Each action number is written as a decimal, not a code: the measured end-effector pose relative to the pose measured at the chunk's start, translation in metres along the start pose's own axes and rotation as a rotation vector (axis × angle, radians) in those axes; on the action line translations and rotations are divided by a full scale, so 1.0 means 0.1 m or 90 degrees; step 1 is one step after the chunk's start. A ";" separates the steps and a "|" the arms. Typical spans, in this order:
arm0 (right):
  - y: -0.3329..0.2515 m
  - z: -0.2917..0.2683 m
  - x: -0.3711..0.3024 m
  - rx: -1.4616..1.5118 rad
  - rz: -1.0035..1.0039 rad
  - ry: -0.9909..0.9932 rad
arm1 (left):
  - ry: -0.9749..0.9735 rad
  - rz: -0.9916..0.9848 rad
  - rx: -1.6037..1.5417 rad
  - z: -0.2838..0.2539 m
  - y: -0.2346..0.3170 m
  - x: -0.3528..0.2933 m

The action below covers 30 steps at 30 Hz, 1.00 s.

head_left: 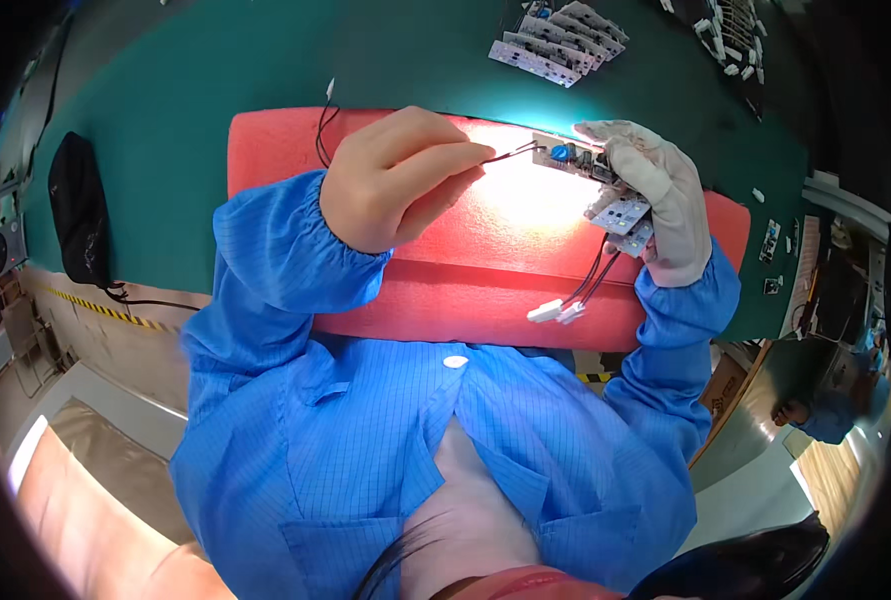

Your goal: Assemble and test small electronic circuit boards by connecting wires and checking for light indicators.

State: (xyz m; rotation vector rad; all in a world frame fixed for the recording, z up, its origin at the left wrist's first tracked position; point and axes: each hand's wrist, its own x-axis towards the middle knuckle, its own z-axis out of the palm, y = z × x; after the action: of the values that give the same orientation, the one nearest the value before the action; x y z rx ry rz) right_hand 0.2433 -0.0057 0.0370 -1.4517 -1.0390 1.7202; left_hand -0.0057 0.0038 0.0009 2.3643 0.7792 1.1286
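Note:
My bare left hand (395, 180) is closed in a pinch on thin black wires (511, 155), which run to the left end of a circuit board (565, 155) carrying a blue round part. My right hand (670, 195), in a white glove, grips that board by its right end. Further small white-faced circuit boards (620, 214) sit in the same grip, below the first; their count is partly hidden by the fingers. From them hang black leads with white connectors (557, 312). Another black lead with a white tip (330, 90) sticks up behind my left hand.
A red foam pad (435, 300) lies under both hands on the green tabletop (175, 120). Beyond it are stacked circuit boards (560, 45) and a bunch of white-plugged cables (735, 40). A black pouch (80, 210) lies left; another person's blue sleeve (833, 418) shows right.

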 end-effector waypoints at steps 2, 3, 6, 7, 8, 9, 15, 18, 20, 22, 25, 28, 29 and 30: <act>0.02 -0.04 0.03 0.001 0.006 -0.028 | 0.002 -0.007 0.004 -0.01 -0.01 -0.02; 0.03 -0.06 0.04 0.001 0.007 -0.057 | 0.002 -0.008 0.002 0.00 -0.01 -0.02; 0.07 -0.05 0.04 0.013 -0.004 -0.016 | 0.003 -0.020 -0.008 0.01 -0.01 -0.03; 0.08 -0.05 0.04 0.015 -0.006 -0.009 | 0.003 -0.018 -0.005 0.01 -0.01 -0.03; 0.08 -0.05 0.04 0.016 -0.005 -0.009 | 0.004 -0.017 -0.001 0.01 -0.01 -0.03; 0.09 -0.04 0.04 0.025 -0.012 -0.008 | 0.003 -0.018 -0.001 0.01 -0.01 -0.03; 0.09 -0.08 0.06 0.042 -0.032 -0.022 | 0.003 -0.006 0.014 0.01 -0.01 -0.03; 0.15 -0.14 0.07 0.028 -0.060 -0.015 | -0.004 -0.012 0.014 0.00 0.01 -0.03; 0.16 -0.16 0.06 0.025 -0.073 -0.007 | -0.004 0.000 0.021 -0.02 0.00 -0.01; 0.13 -0.14 0.06 0.029 -0.073 -0.013 | -0.003 -0.021 0.008 0.00 0.00 -0.01; 0.12 -0.15 0.06 0.036 -0.084 -0.044 | 0.012 -0.059 -0.025 0.03 0.03 0.00; 0.16 -0.17 0.09 0.074 -0.121 -0.070 | 0.027 -0.106 -0.104 0.01 0.03 0.04; 0.17 -0.17 0.08 0.111 -0.150 -0.074 | 0.028 -0.135 -0.156 -0.02 0.04 0.04; 0.12 -0.16 0.05 0.122 -0.133 -0.085 | 0.018 -0.152 -0.207 -0.11 0.02 0.06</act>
State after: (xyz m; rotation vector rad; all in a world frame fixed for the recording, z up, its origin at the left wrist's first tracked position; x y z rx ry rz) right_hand 0.2584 -0.0042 0.0228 -1.0823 -1.0244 1.7308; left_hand -0.0111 0.0075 0.0120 1.9363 0.7953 1.0965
